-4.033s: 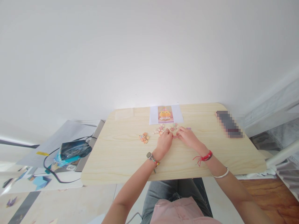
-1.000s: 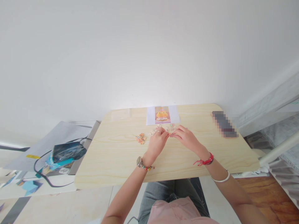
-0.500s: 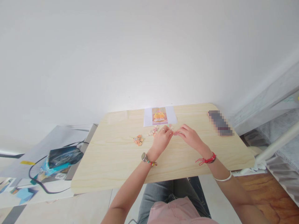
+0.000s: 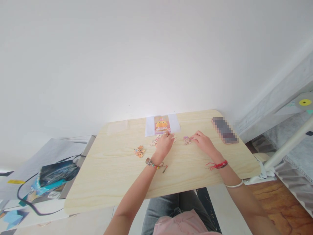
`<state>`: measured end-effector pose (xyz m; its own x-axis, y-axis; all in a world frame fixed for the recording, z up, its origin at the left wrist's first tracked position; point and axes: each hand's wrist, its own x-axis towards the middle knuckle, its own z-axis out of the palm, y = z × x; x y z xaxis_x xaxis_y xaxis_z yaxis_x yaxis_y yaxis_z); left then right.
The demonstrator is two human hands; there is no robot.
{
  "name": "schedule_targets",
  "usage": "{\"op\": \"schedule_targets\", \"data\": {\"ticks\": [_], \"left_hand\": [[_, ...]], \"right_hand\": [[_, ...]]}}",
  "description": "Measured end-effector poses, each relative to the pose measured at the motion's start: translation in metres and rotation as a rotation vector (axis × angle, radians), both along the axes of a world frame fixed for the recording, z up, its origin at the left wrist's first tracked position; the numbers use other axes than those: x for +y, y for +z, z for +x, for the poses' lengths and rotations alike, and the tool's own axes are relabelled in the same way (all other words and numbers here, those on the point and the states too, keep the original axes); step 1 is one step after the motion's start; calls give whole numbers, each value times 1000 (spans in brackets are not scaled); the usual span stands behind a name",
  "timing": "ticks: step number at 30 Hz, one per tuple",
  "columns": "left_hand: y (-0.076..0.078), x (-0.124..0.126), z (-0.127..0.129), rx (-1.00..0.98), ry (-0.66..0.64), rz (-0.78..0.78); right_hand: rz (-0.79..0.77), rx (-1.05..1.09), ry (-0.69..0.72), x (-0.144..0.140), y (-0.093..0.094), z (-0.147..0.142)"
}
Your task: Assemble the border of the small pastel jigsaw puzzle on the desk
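My left hand [image 4: 165, 143] is bent over a pale heap of jigsaw puzzle pieces [image 4: 154, 141], hiding part of it. Its fingers are drawn together at the heap's right side; what they grip is too small to make out. My right hand [image 4: 203, 143] has thumb and fingers pinched at the edge of a small pink-purple group of puzzle pieces [image 4: 187, 140], seemingly on one piece. Farther left lies an orange pile of puzzle pieces [image 4: 139, 151]. Behind my left hand rests a printed sheet [image 4: 149, 126] with a picture of a yellow figure [image 4: 161, 124].
The wooden table [image 4: 110, 176] meets a white wall at its back. A blurred-out phone-like object [image 4: 225, 130] lies at the right. On the left, a lower surface carries papers, a dark and blue packet [image 4: 57, 174] and a black cable [image 4: 34, 209].
My hands were close together over the pieces and have moved apart. My right hand is now at the pink-purple group, uncovering it. The whole view has shifted slightly.
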<state>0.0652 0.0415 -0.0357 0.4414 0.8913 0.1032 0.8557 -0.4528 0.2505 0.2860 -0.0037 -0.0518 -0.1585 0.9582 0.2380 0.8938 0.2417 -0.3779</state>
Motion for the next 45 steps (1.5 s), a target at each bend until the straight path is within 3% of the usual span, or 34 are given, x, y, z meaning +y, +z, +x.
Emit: {"op": "schedule_targets", "data": {"ticks": [6,8,12,17,24,29,40,45], "left_hand": [[4,-3,-58,-30,175,43],[4,-7,-63,-47,188,51],[2,-17,-62,-84,176,41],[-2,-22,-61,-117,136,13],[-6,-9,-55,-142,106,8],[-5,-10,-42,-134,10,-2],[0,-21,-39,-78,-75,-8],[-1,-16,-20,-68,-125,-22]], "right_hand": [[17,-20,132,15,23,-29],[-10,-76,192,30,23,-47],[-55,-178,164,59,9,-77],[-67,-222,126,70,-4,-87],[-66,-244,199,51,15,-88],[2,-222,292,28,28,-92],[31,-183,285,12,19,-86],[29,-146,225,9,15,-68]]}}
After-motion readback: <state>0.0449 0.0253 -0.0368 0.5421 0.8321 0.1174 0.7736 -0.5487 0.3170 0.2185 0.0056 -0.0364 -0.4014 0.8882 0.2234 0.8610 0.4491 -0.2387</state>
